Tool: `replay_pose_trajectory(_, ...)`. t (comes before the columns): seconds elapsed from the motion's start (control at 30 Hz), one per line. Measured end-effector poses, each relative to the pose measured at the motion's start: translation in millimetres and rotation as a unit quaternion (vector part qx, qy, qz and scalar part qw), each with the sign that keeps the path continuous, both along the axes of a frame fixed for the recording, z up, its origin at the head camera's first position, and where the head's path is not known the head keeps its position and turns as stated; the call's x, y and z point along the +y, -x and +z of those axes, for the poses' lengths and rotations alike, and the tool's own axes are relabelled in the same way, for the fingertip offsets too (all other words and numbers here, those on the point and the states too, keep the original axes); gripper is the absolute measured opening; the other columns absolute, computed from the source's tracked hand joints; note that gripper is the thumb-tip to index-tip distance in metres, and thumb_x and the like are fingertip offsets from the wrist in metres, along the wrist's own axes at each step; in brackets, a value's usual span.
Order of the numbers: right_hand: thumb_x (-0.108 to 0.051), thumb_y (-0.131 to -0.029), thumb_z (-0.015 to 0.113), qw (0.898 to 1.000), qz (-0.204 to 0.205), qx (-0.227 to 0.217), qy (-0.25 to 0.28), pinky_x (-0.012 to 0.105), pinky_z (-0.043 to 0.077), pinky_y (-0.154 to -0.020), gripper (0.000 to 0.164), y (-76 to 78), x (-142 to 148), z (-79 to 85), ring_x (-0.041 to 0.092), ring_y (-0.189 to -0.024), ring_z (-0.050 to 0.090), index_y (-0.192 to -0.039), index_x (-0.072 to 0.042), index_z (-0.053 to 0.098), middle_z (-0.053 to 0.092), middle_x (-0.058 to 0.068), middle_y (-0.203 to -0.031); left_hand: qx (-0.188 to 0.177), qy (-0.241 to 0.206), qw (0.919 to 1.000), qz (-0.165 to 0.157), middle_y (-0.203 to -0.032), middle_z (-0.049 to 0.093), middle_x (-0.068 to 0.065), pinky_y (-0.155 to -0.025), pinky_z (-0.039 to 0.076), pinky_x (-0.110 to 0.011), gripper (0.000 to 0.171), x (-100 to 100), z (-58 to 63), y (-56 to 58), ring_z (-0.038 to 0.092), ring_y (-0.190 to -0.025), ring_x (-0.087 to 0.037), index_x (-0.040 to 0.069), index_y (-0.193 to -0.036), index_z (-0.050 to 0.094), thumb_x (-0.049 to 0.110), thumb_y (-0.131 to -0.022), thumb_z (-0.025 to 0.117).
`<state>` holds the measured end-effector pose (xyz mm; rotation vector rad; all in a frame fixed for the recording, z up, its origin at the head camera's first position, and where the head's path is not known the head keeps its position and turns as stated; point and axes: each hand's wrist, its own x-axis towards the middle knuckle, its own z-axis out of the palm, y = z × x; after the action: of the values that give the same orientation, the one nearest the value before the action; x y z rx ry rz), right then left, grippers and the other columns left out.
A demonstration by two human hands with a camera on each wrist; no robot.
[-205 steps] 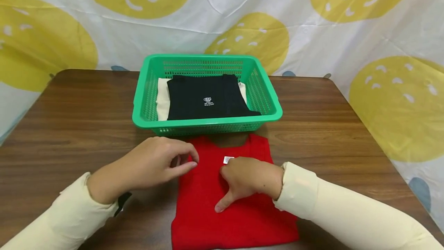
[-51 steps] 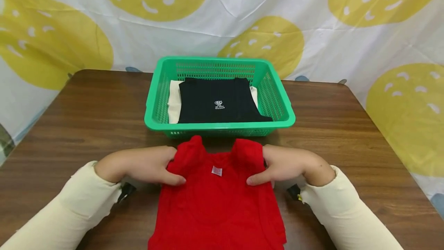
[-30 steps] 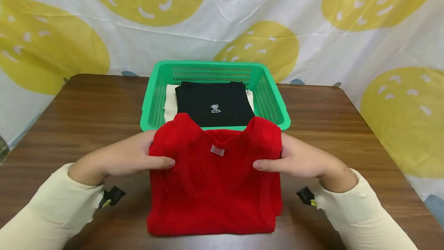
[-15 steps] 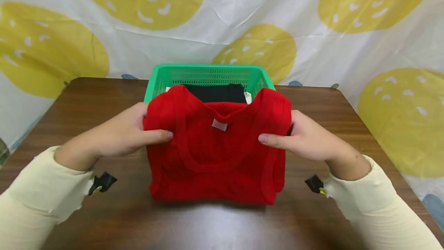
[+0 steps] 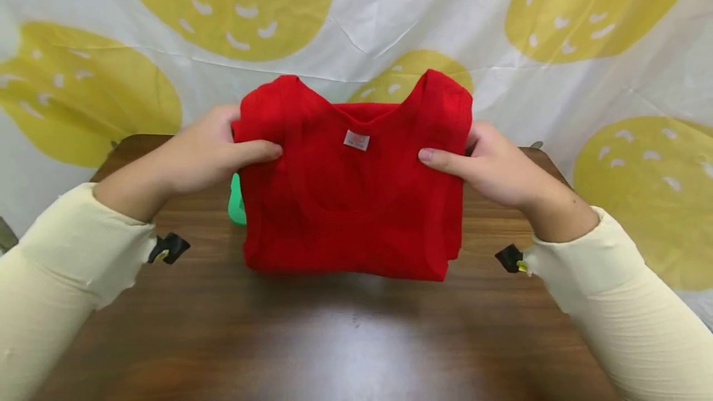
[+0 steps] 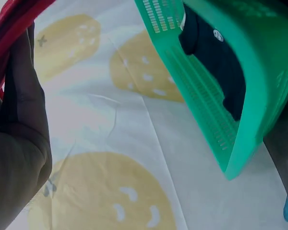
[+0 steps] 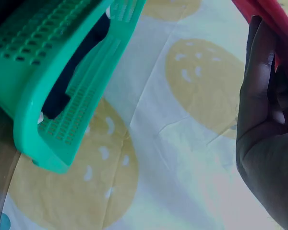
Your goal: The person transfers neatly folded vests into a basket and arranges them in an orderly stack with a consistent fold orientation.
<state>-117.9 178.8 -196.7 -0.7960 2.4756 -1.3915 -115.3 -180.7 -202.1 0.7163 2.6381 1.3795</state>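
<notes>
A folded red tank top with a small white label at its neckline is held up above the table. My left hand grips its left side, the thumb on the front and the fingers hidden behind the cloth. On the opposite side my right hand holds it the same way. Behind the tank top stands a green basket, mostly covered by it in the head view. Both wrist views show the basket's inside, with a folded black garment bearing a small white print.
The brown wooden table spreads below the hands. A white curtain with large yellow shapes hangs behind it. Small black pieces stick out at both cuffs.
The red tank top lay flat on the table, then both hands gripped its shoulders and raised it. It now hangs higher and covers nearly all of the basket.
</notes>
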Motion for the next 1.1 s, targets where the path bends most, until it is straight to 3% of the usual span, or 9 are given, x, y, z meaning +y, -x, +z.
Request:
replay_pose_trajectory(0.17, -0.022, -0.099, 0.062, 1.0, -0.029, -0.009, 0.003, 0.036, 0.06, -0.077, 0.027, 20.5, -4, 3.4, 0.024, -0.089, 0.073, -0.12, -0.005, 0.062, 0.073, 0.006, -0.104, 0.001, -0.001, 0.9996, 0.028, -0.099, 0.069, -0.001, -0.081, 0.052, -0.026, 0.022, 4, 5.9, 17.0, 0.067, -0.091, -0.019, 0.009, -0.11, 0.061, 0.025, -0.094, 0.064)
replay_pose_trajectory(0.3, -0.025, -0.099, 0.062, 0.998, -0.055, -0.016, -0.011, 0.036, 0.06, -0.076, 0.029, 35.9, -7, 2.6, 0.022, -0.088, 0.074, -0.121, -0.007, 0.061, 0.073, 0.005, -0.104, -0.009, 0.006, 0.9989, 0.045, -0.101, 0.069, 0.0, -0.082, 0.052, -0.025, 0.025, 5, 4.0, 28.3, 0.067, -0.092, -0.018, 0.011, -0.113, 0.06, 0.027, -0.095, 0.064)
replay_pose_trajectory(0.47, -0.032, -0.098, 0.063, 0.996, -0.072, -0.024, -0.05, 0.034, 0.059, -0.075, 0.031, 55.7, -11, -2.7, 0.019, -0.084, 0.073, -0.116, -0.007, 0.064, 0.075, 0.003, -0.097, -0.007, 0.017, 0.9985, 0.052, -0.104, 0.07, 0.001, -0.083, 0.052, -0.024, 0.032, 0, -3.5, 43.1, 0.067, -0.093, -0.014, 0.012, -0.121, 0.058, 0.03, -0.095, 0.064)
replay_pose_trajectory(0.63, -0.036, -0.097, 0.065, 0.993, -0.081, -0.024, -0.082, 0.029, 0.056, -0.075, 0.031, 68.9, -13, -11.7, 0.017, -0.08, 0.07, -0.112, -0.009, 0.065, 0.073, 0.002, -0.092, -0.018, 0.013, 0.9978, 0.062, -0.101, 0.073, -0.001, -0.07, 0.057, -0.027, 0.046, -5, -16.6, 53.4, 0.069, -0.083, -0.01, 0.012, -0.133, 0.054, 0.031, -0.094, 0.069)
replay_pose_trajectory(0.77, -0.039, -0.095, 0.066, 0.988, -0.095, -0.01, -0.121, 0.026, 0.048, -0.069, 0.032, 77.5, -17, -20.0, 0.012, -0.062, 0.056, -0.089, -0.008, 0.062, 0.059, -0.002, -0.067, -0.032, 0.01, 0.9966, 0.075, -0.108, 0.073, -0.006, -0.065, 0.058, -0.032, 0.042, -7, -26.9, 58.6, 0.069, -0.079, -0.009, 0.008, -0.125, 0.054, 0.03, -0.092, 0.072)
replay_pose_trajectory(0.87, -0.042, -0.093, 0.068, 0.981, -0.118, -0.001, -0.154, 0.028, 0.04, -0.062, 0.042, 84.4, -20, -25.9, 0.011, -0.054, 0.04, -0.071, -0.009, 0.052, 0.043, -0.005, -0.054, -0.027, 0.025, 0.9957, 0.084, -0.109, 0.073, -0.01, -0.067, 0.058, -0.032, 0.035, -8, -33.7, 63.0, 0.068, -0.075, -0.01, 0.007, -0.111, 0.053, 0.03, -0.093, 0.072)
replay_pose_trajectory(0.97, -0.04, -0.093, 0.068, 0.978, -0.123, 0.001, -0.171, 0.028, 0.038, -0.061, 0.042, 90.6, -25, -34.1, 0.011, -0.055, 0.042, -0.067, -0.011, 0.054, 0.045, -0.006, -0.053, -0.014, 0.058, 0.9937, 0.094, -0.107, 0.071, -0.015, -0.065, 0.055, -0.03, 0.033, -8, -41.5, 66.0, 0.068, -0.071, -0.019, 0.007, -0.106, 0.05, 0.029, -0.094, 0.07)
replay_pose_trajectory(1.1, -0.037, -0.095, 0.065, 0.976, -0.12, -0.008, -0.184, 0.028, 0.039, -0.06, 0.04, 95.1, -32, -46.8, 0.011, -0.055, 0.044, -0.065, -0.013, 0.056, 0.048, -0.007, -0.053, 0.0, 0.109, 0.9888, 0.102, -0.112, 0.069, -0.022, -0.072, 0.052, -0.031, 0.033, -8, -53.5, 67.6, 0.067, -0.088, -0.03, 0.004, -0.112, 0.049, 0.026, -0.096, 0.067)
